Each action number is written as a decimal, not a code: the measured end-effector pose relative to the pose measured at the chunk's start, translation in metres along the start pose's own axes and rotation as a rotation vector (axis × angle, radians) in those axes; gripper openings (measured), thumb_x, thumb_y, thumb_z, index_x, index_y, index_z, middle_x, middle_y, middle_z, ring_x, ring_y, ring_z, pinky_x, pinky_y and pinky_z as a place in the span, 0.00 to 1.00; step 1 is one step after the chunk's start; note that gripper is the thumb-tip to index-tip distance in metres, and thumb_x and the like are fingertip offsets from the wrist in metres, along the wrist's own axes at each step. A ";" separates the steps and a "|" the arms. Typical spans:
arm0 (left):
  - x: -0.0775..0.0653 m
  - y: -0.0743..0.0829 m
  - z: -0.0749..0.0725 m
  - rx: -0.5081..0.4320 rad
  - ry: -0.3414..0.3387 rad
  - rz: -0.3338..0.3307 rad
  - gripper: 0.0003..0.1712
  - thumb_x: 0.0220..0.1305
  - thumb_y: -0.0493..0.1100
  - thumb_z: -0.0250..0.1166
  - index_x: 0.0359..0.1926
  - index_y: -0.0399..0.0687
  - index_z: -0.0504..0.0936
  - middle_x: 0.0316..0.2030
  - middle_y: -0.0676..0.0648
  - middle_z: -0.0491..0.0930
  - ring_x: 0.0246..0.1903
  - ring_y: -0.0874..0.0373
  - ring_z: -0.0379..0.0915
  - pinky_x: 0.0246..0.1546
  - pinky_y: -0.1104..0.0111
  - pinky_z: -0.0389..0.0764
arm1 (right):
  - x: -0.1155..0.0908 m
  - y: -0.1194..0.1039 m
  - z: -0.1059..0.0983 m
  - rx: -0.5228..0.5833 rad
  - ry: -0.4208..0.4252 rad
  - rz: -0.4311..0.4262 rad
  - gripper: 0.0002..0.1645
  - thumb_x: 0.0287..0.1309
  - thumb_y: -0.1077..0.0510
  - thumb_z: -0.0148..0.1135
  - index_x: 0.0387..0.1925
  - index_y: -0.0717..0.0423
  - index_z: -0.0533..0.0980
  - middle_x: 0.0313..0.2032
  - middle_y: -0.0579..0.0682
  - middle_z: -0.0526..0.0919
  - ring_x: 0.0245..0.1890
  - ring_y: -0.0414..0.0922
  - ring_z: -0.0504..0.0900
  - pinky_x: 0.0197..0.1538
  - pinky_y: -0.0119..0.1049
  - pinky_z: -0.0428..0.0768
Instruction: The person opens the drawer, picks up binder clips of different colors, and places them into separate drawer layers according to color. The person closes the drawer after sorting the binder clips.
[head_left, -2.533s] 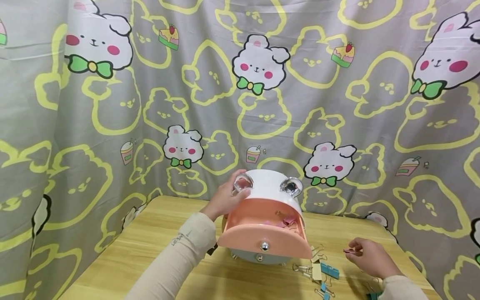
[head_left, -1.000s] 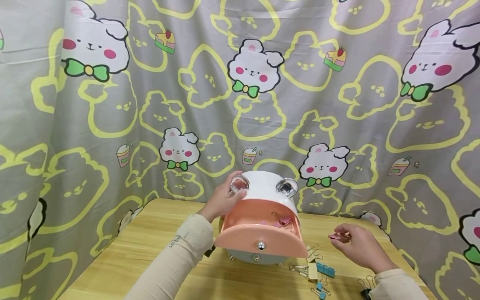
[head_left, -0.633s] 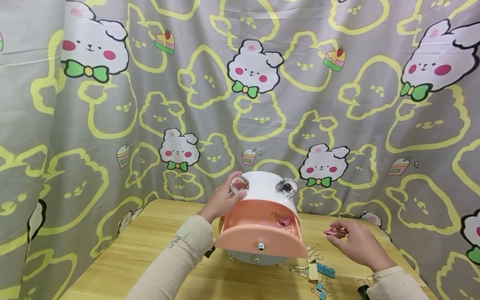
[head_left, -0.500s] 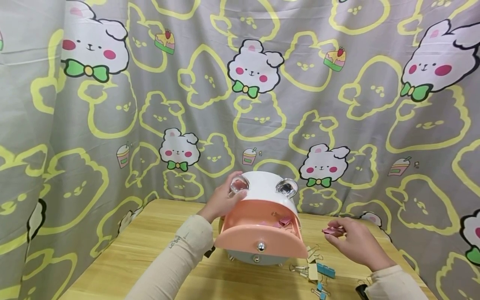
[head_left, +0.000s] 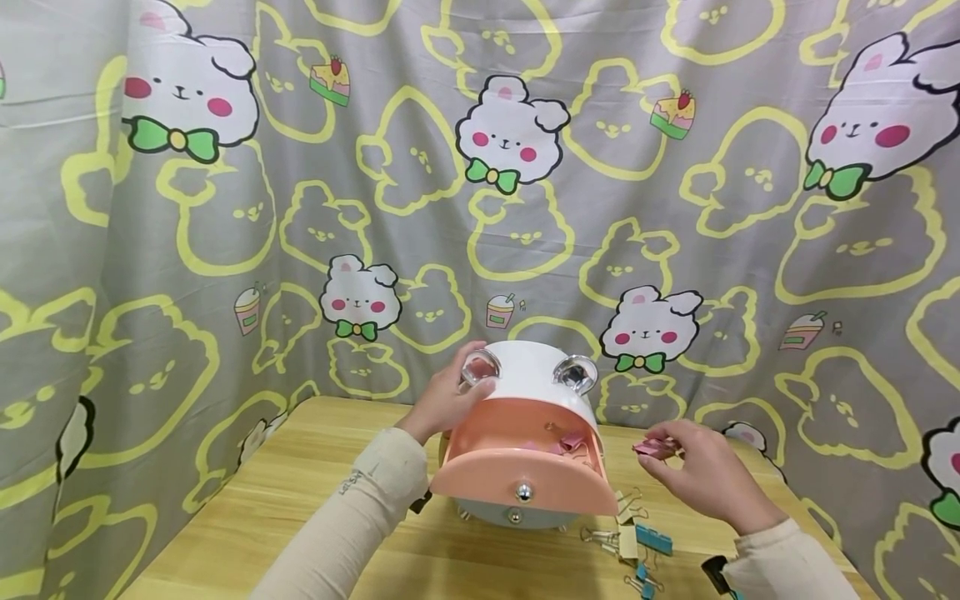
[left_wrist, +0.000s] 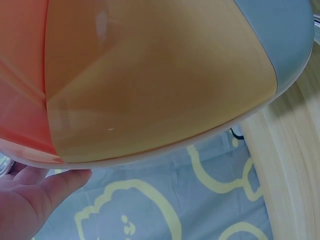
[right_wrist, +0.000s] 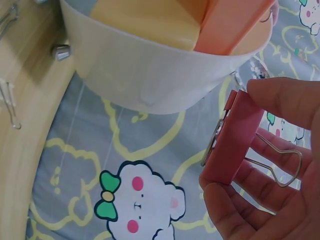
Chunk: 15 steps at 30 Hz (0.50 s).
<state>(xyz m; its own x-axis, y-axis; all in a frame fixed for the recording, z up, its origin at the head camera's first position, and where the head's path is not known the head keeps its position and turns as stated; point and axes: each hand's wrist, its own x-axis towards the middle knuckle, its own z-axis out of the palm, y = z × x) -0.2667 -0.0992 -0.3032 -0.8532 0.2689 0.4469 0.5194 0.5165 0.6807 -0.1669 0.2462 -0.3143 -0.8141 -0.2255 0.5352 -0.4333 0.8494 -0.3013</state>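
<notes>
A small white drawer box (head_left: 528,367) with silver ring ears stands mid-table in the head view. Its coral top drawer (head_left: 487,479) is pulled out, and pink binder clips (head_left: 572,442) lie inside at the right. My left hand (head_left: 447,398) grips the box's upper left corner by the ear, thumb on the front. My right hand (head_left: 708,471) pinches a pink binder clip (right_wrist: 232,137) between thumb and fingers, to the right of the open drawer. The right wrist view shows the clip's wire handles spread to either side, close to the box's white wall (right_wrist: 145,75).
Yellow binder clips (head_left: 627,543), a blue binder clip (head_left: 654,539) and smaller blue ones lie on the wooden table (head_left: 300,492) right of the box. A black binder clip (head_left: 716,572) lies near my right sleeve. A patterned curtain (head_left: 420,208) hangs behind.
My right hand has moved left and slightly up with the pink binder clip, nearer the open drawer. My left hand keeps its grip on the drawer box.
</notes>
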 end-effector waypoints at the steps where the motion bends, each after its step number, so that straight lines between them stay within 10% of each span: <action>1: 0.000 0.000 0.000 -0.001 0.001 0.000 0.36 0.66 0.57 0.61 0.71 0.67 0.58 0.56 0.41 0.75 0.52 0.43 0.74 0.52 0.44 0.72 | 0.001 -0.001 0.000 0.003 0.001 -0.007 0.12 0.50 0.57 0.74 0.36 0.52 0.81 0.32 0.39 0.81 0.31 0.39 0.80 0.39 0.46 0.77; 15: 0.000 0.001 -0.001 -0.002 -0.006 0.002 0.36 0.65 0.57 0.61 0.71 0.66 0.58 0.56 0.40 0.75 0.52 0.43 0.73 0.52 0.44 0.71 | 0.004 -0.020 -0.004 0.009 0.023 -0.054 0.11 0.50 0.56 0.74 0.36 0.49 0.80 0.33 0.38 0.80 0.32 0.39 0.80 0.36 0.44 0.76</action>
<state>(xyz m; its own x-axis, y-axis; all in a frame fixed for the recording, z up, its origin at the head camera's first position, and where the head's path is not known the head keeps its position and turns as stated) -0.2663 -0.0999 -0.3020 -0.8526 0.2747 0.4446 0.5209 0.5144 0.6812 -0.1599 0.2302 -0.3029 -0.7802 -0.2597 0.5691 -0.4801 0.8318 -0.2786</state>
